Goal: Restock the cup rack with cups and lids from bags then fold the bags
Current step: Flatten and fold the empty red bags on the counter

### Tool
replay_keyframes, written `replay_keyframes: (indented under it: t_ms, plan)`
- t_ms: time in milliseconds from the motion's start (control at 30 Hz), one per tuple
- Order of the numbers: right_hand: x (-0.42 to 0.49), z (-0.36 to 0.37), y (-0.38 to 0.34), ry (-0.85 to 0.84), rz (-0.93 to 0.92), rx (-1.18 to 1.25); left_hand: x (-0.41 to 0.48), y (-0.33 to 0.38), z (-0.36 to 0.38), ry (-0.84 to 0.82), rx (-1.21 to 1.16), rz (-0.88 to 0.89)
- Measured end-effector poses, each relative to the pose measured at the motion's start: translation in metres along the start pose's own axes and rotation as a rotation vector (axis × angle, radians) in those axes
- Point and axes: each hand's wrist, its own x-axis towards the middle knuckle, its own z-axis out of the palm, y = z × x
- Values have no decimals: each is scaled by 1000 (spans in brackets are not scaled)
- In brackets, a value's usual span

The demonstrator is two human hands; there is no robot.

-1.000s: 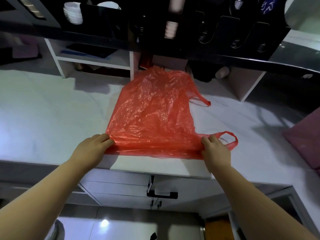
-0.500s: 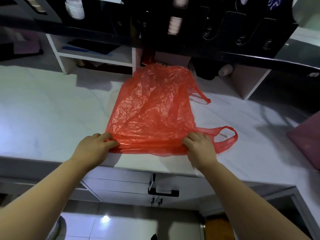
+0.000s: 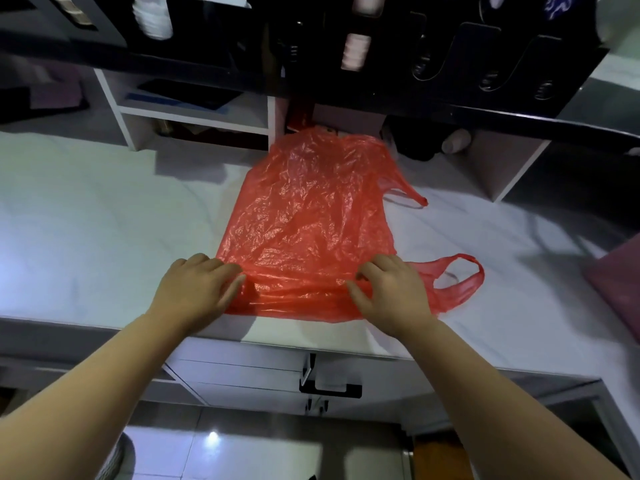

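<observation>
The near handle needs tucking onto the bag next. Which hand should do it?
Right, probably. The right hand pinches the near edge of the bag just beside the near handle, which sticks out on that side. The left hand holds the opposite corner, the whole bag width away.

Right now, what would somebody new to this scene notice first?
The red plastic bag lies spread flat at the centre of the white counter, one handle loop trailing right. The left hand and right hand pinch its near edge, rolled into a fold. Above, a black cup rack holds a pale cup stack.
</observation>
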Motion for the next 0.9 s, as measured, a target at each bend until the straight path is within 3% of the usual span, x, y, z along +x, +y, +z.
replay_keyframes:
  t_ms: [167, 333, 433, 567, 900]
  plan:
    - [41, 23, -39, -41, -91, 38, 34, 9, 11, 59, -134, -50]
    - [53, 57, -67, -237, -141, 0, 39, 16, 37, -191, -270, -100]
    - [36, 67, -66, -445, -42, 23, 29, 19, 53, -248, -212, -49]
    - [10, 65, -46, -595, 35, -4, 19, 21, 52, -254, -174, -14]
    - [-31, 31, 34, -628, 310, -76, 7, 30, 47, -348, -130, -103]
